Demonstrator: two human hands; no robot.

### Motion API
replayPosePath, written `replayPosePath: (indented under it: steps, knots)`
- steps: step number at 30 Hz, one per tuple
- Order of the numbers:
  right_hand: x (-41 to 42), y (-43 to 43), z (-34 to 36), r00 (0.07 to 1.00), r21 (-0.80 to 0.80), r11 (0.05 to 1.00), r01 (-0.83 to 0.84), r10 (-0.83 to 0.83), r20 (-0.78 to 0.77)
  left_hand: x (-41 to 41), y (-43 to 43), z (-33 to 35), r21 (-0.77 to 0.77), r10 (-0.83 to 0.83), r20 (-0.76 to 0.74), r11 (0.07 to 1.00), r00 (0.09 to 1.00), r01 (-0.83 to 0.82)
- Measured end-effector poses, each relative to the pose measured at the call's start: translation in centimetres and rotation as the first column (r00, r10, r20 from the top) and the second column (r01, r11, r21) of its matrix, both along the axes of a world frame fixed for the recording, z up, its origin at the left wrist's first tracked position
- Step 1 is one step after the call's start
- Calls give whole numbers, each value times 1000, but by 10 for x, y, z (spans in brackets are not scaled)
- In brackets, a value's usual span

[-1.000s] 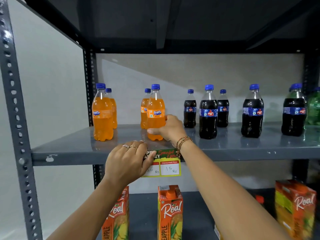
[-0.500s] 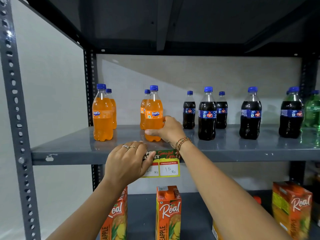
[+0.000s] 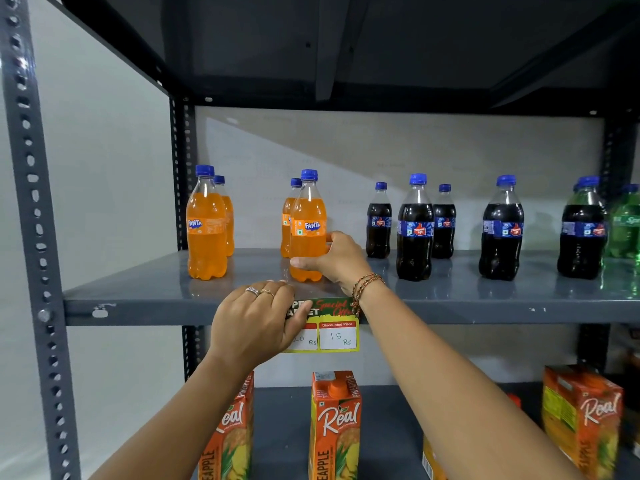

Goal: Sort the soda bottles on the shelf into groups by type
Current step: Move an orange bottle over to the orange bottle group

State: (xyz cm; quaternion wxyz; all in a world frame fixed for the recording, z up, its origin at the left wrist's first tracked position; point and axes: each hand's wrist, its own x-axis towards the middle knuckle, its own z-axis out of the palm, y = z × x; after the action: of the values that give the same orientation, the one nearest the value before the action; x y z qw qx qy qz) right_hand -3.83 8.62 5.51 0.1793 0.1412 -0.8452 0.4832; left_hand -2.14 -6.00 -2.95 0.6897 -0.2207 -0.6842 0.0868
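Two orange soda bottles (image 3: 207, 225) stand at the left end of the grey shelf (image 3: 138, 289), one behind the other, both upright with blue caps pointing straight up. To their right my left hand (image 3: 258, 322) lies flat over the shelf's front edge, fingers together and curled on the lip, holding nothing and covering part of the price tag (image 3: 332, 327) that hangs there. Just behind it stands a second orange pair; my right hand (image 3: 337, 259) has its grip clamped on the lower half of the front orange bottle (image 3: 307, 226), thumb across the near side, fingers round the back. That bottle is upright, long axis vertical, cap up, base on the shelf near the front edge, label facing me. Farther right, five dark cola bottles (image 3: 415, 230) stand upright and spaced apart, then a green bottle (image 3: 625, 223) at the right end, close beside the last cola. Below, juice cartons (image 3: 334, 424) stand upright on the lower shelf.
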Motion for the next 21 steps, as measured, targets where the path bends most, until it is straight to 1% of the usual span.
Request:
replayPosePath:
  steps: [14, 21]
  knots:
    - [4, 0, 0, 1000, 8, 1000, 11, -12, 16, 4, 0, 2, -6, -12, 34, 1000, 999, 12]
    - [3, -2, -2, 1000, 13, 1000, 16, -16, 11, 7, 1, 3, -4, 8, 85, 1000, 996, -8]
